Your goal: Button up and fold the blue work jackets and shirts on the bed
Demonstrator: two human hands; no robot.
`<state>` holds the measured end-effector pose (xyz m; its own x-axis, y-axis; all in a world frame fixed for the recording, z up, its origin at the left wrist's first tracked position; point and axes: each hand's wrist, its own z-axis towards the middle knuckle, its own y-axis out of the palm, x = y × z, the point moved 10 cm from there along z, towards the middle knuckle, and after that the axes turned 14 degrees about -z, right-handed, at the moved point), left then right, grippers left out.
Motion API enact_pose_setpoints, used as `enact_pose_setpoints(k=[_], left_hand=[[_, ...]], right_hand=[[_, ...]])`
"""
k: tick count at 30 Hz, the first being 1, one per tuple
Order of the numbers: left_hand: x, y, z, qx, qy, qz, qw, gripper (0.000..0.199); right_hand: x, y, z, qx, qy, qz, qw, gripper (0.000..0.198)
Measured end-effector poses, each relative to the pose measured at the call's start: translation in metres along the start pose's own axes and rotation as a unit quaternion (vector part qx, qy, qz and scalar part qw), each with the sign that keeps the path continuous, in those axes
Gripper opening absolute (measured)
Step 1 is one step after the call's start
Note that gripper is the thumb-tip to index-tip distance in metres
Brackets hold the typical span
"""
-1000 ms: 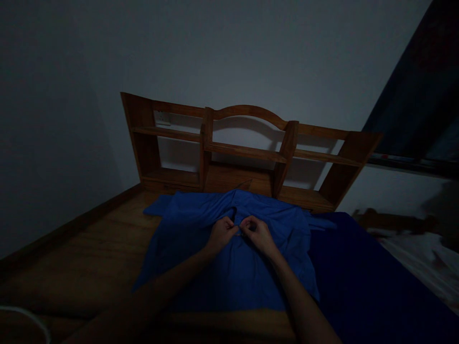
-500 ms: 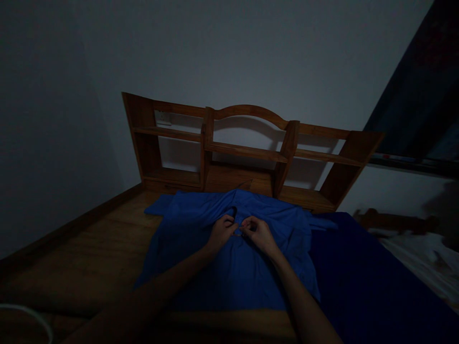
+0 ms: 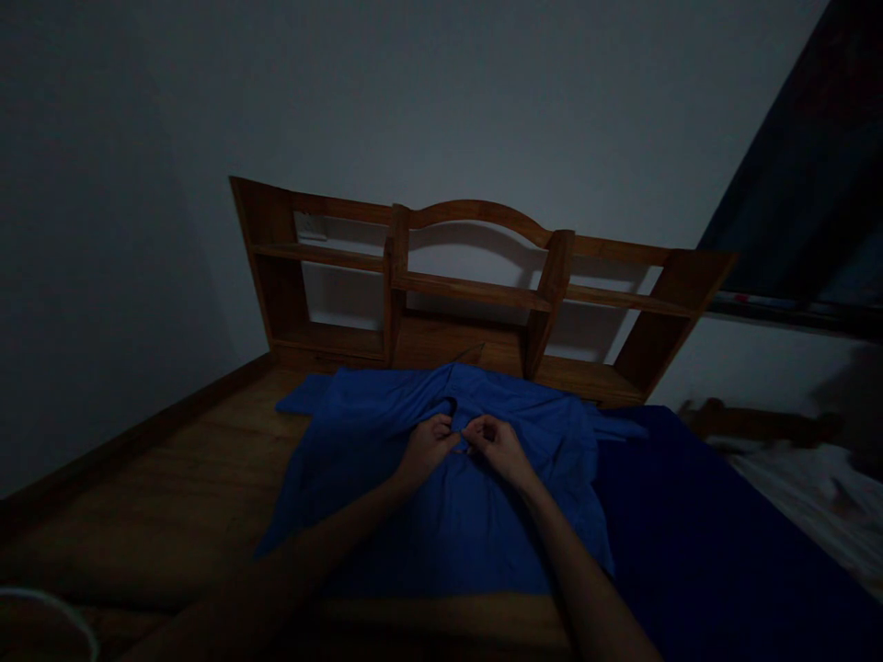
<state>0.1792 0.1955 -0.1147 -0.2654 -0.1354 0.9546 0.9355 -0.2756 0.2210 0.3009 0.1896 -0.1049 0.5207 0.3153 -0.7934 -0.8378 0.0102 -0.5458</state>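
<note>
1. Left hand (image 3: 424, 452): fingers narrow, pinching the blue shirt (image 3: 420, 542) at its front; exact grip too dark to verify. Judged risk: a light pinch could let the cloth slip.
2. Right hand (image 3: 501, 450): thumb and fingers drawn close together on the shirt's front, just beside the left hand. Judged risk: poor light could cause a misplaced grip; pulling the hands apart could strain the cloth.
3. Shirt, location: spread on a wooden surface (image 3: 179, 469), in front of a wooden shelf (image 3: 475, 292), its right sleeve reaching onto a dark blue cloth (image 3: 704, 533). Judged risk: tugging towards the body could drag it and add creases.
4. Shirt, condition, left to right: sleeve laid outward; left panel fairly smooth; dark gap at the middle, above the hands; right panel more wrinkled; far sleeve creased. Small details unreadable.
</note>
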Motion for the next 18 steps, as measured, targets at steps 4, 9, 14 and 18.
enact_pose_setpoints(k=[4, 9, 14, 18], left_hand=[[-0.005, 0.003, 0.002, -0.03, 0.011, -0.009, 0.999, 0.03], [-0.015, 0.007, 0.006, -0.084, -0.032, -0.01, 0.996, 0.041], [-0.018, 0.013, 0.008, -0.133, -0.061, -0.004, 0.989, 0.044], [-0.014, 0.016, 0.006, -0.175, -0.041, 0.029, 0.983, 0.043]], right_hand=[[0.011, 0.004, 0.002, -0.021, 0.028, 0.075, 0.997, 0.026], [0.022, 0.011, 0.003, -0.06, 0.062, 0.12, 0.989, 0.027], [0.025, 0.016, -0.001, -0.086, 0.093, 0.136, 0.983, 0.027], [0.021, 0.018, -0.005, -0.101, 0.105, 0.137, 0.98, 0.029]])
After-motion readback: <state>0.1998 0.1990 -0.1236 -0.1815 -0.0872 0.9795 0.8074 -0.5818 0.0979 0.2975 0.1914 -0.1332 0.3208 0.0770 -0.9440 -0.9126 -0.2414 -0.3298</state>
